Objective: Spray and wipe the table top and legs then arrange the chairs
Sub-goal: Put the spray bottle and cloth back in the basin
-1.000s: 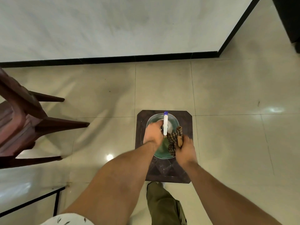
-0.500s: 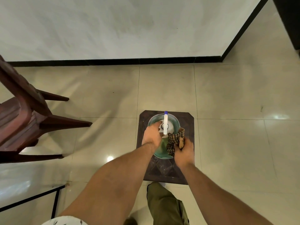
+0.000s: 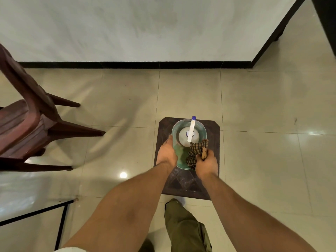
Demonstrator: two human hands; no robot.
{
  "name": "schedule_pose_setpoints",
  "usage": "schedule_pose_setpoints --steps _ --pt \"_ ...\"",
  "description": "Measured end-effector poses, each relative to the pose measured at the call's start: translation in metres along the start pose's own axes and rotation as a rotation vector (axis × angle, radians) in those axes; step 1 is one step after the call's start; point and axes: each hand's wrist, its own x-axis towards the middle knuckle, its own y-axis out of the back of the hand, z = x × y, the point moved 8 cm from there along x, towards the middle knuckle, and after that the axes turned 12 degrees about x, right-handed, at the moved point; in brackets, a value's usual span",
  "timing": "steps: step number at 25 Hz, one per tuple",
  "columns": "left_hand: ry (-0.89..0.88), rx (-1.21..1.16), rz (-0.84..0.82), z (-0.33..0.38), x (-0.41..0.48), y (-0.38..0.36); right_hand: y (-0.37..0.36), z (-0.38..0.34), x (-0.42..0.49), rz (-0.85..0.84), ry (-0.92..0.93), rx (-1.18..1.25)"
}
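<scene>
A green plastic basin (image 3: 202,126) sits on a small dark brown stool (image 3: 183,184) on the tiled floor. A white spray bottle (image 3: 183,139) with a blue-tipped nozzle stands inside the basin. My left hand (image 3: 166,151) grips the basin's left rim. My right hand (image 3: 206,163) is at the right rim, holding a brown checked cloth (image 3: 196,151) together with a small brown object I cannot identify. The cloth hangs partly into the basin.
A dark red plastic chair (image 3: 23,124) stands at the left, its legs pointing toward the stool. A black-framed table corner (image 3: 36,213) shows at the lower left. A white wall with black skirting (image 3: 145,64) runs behind. My trouser leg (image 3: 185,226) is below the stool.
My left hand has moved off the spray bottle's top to the basin's left rim, leaving the bottle fully exposed. My right hand with the cloth has stayed at the right rim.
</scene>
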Motion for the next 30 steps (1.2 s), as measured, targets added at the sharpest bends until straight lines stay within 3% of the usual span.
schedule_pose_setpoints --steps 4,7,9,12,16,20,26,28,30 --pt "-0.007 0.001 -0.005 -0.002 -0.013 0.008 0.010 -0.008 0.000 0.011 0.044 0.009" --pt "0.002 -0.086 0.097 0.000 -0.052 0.024 0.028 -0.021 -0.016 0.051 0.100 0.065" --pt "-0.024 -0.272 0.024 0.010 -0.078 0.026 0.034 -0.020 -0.039 0.021 0.016 0.282" --pt "-0.034 -0.518 -0.200 0.019 -0.118 0.022 0.020 -0.012 -0.086 -0.152 -0.218 0.664" --pt "-0.037 -0.650 -0.240 -0.005 -0.146 0.025 0.013 -0.003 -0.135 -0.247 -0.197 0.588" --pt "-0.079 -0.569 -0.143 -0.028 -0.169 0.030 0.015 0.007 -0.157 -0.255 -0.112 0.616" --pt "0.054 -0.459 0.086 -0.047 -0.202 0.054 0.018 -0.004 -0.160 -0.387 -0.062 0.419" --pt "0.088 -0.370 0.102 -0.042 -0.213 0.061 0.016 -0.017 -0.156 -0.526 0.091 0.129" --pt "0.039 -0.240 0.111 -0.031 -0.226 0.067 0.009 -0.031 -0.161 -0.641 0.370 -0.247"
